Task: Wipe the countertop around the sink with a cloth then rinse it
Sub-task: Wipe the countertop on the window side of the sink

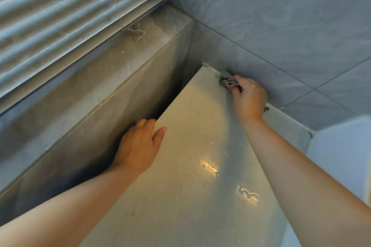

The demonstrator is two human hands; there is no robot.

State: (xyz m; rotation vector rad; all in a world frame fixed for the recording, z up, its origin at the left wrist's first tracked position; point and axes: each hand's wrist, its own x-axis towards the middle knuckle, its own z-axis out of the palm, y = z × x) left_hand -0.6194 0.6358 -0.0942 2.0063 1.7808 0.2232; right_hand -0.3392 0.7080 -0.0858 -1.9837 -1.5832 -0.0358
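Right hand (250,98) clenches the bunched cloth (228,81) into the seam where countertop (180,196) meets wall (281,36); left hand (140,144) hooks the countertop edge, thumb on top, probably bracing that reach.

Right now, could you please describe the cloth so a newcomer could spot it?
Find the pale countertop and follow its edge along the grey tiled wall toward the corner. There the right hand grips a crumpled grey cloth at the seam, the only wrinkled thing among smooth surfaces.
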